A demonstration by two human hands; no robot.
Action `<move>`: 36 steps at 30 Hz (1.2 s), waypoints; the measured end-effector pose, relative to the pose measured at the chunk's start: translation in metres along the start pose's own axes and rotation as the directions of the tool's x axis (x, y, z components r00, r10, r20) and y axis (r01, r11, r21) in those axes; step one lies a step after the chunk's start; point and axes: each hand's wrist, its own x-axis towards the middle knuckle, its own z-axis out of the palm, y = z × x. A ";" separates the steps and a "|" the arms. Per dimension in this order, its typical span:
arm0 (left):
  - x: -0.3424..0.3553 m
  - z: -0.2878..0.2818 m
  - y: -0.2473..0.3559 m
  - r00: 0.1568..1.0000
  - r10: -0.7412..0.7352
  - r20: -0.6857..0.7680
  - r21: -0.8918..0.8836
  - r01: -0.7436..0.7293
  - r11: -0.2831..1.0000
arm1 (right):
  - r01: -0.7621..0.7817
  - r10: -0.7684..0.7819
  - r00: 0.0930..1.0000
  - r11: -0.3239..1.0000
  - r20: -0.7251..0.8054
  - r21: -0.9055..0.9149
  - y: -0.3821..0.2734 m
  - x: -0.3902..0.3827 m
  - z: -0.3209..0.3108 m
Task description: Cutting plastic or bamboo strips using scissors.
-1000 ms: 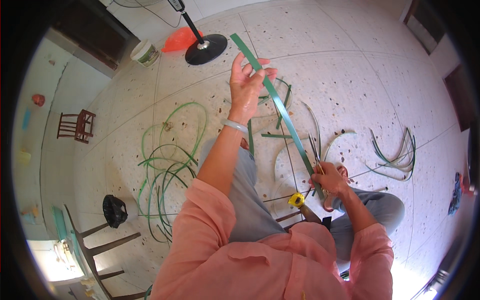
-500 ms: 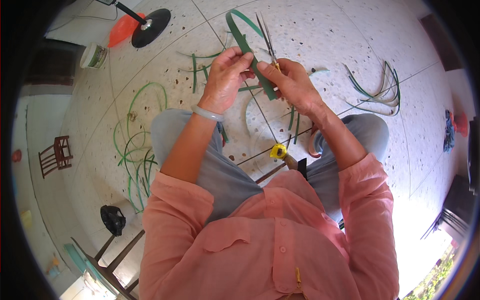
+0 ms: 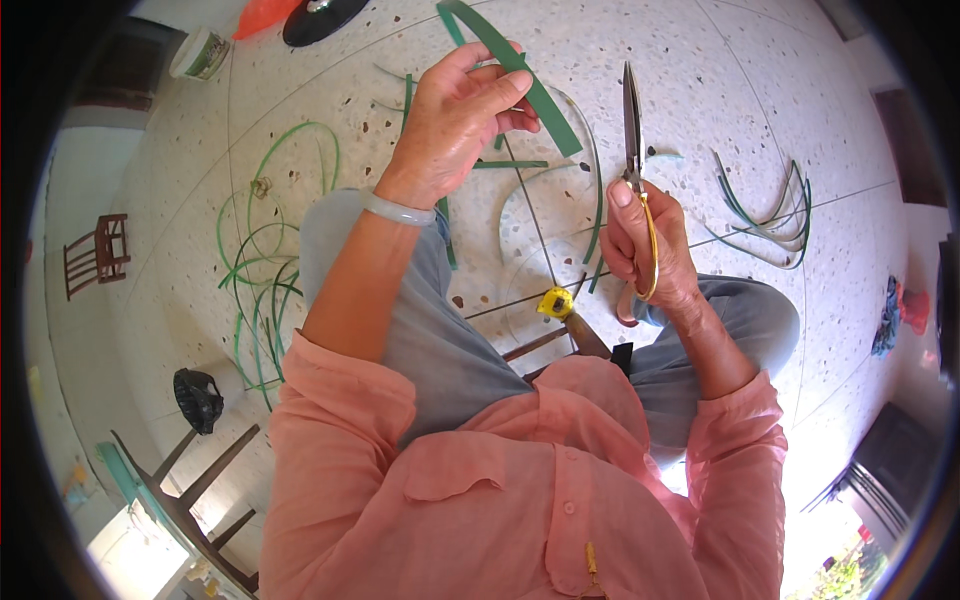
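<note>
I grip a flat green strip [image 3: 555,115], folded over at its upper end, in my left hand [image 3: 460,125], raised above the floor. My right hand [image 3: 650,240] is closed on gold-handled scissors [image 3: 632,120], their long blades pointing up, apart from the strip. Below and between my legs, a yellow tape measure [image 3: 555,302] rests by a wooden piece. More narrow green strips [image 3: 510,164] are scattered on the speckled tiles beneath my hands.
Tangled green loops [image 3: 235,275] lie left, curved strips [image 3: 800,215] right. A black fan base [image 3: 320,20], red bag [image 3: 262,12] and bucket [image 3: 200,52] are upper left. A small wooden chair [image 3: 95,255] and black bag [image 3: 200,400] are left. Dark furniture [image 3: 895,450] stands lower right.
The strip, stretched straight between my hands a second ago, is now folded in my left hand, which has moved up. My right hand has let it go and shifted rightward with the scissors.
</note>
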 end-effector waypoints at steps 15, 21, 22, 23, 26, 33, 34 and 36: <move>-0.011 0.012 -0.013 0.995 -0.101 -0.018 -0.098 0.099 0.990 | 0.005 -0.023 0.982 0.995 0.186 0.097 0.005 0.008 0.008; -0.023 0.035 -0.017 0.945 -0.326 -0.028 0.001 0.326 0.945 | 0.068 -0.079 0.985 0.995 0.153 0.078 -0.001 0.011 0.010; -0.024 0.037 -0.016 0.945 -0.327 -0.021 0.004 0.327 0.945 | 0.069 -0.074 0.988 0.997 0.132 0.042 -0.004 0.010 0.011; -0.025 0.038 -0.015 0.942 -0.336 0.005 0.025 0.336 0.942 | 0.070 -0.070 0.991 0.998 0.111 0.007 -0.006 0.010 0.011; -0.025 0.042 -0.016 0.938 -0.345 0.045 0.058 0.342 0.938 | 0.059 -0.063 0.985 0.998 0.158 0.026 -0.006 0.012 0.008; -0.022 0.036 -0.020 0.934 -0.339 0.112 0.056 0.334 0.941 | 0.240 -0.278 0.960 0.872 -0.029 -0.426 -0.001 0.014 0.014; -0.022 0.036 -0.022 0.929 -0.349 0.125 0.070 0.343 0.937 | 0.242 -0.285 0.957 0.877 -0.045 -0.415 0.000 0.013 0.014; -0.020 0.035 -0.028 0.919 -0.390 0.065 -0.047 0.393 0.918 | 0.278 -0.372 0.927 0.774 -0.054 -0.568 0.002 0.012 0.014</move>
